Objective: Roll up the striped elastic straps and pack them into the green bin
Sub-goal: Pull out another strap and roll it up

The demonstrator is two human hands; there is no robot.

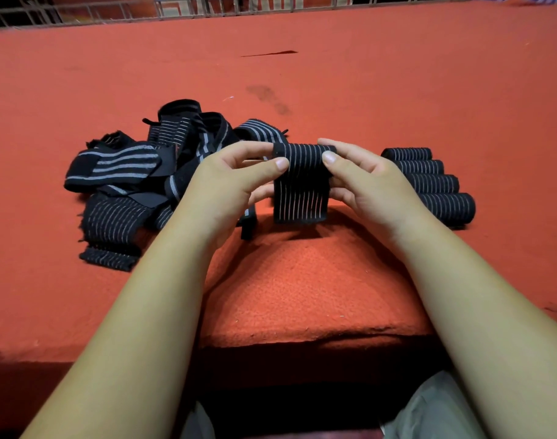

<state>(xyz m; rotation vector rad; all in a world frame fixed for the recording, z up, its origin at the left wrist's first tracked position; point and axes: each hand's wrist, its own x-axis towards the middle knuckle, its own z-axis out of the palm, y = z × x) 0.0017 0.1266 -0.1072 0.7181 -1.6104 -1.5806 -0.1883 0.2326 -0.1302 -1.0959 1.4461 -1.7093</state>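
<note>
A wide desk (397, 90) covered in red-orange felt fills nearly everything in front of the seated person, with a metal railing (112, 11) running along beyond its far edge. On the left of it lies one tangled heap of loose black elastic straps with grey stripes (137, 172); they overlap too much for me to count them. On the right, four finished rolls of the same striped strap (435, 182) lie side by side in one tidy row, each touching the next. Between heap and row, one more black striped strap (302, 182) is held up just above the desk, its upper end wound into a roll and its flat tail hanging down. The left hand (226, 182) pinches the roll's left end, thumb in front and fingers curled behind; the right hand (362, 179) pinches the right end the same way. One dark smudge (267, 96) marks the felt farther back.
</note>
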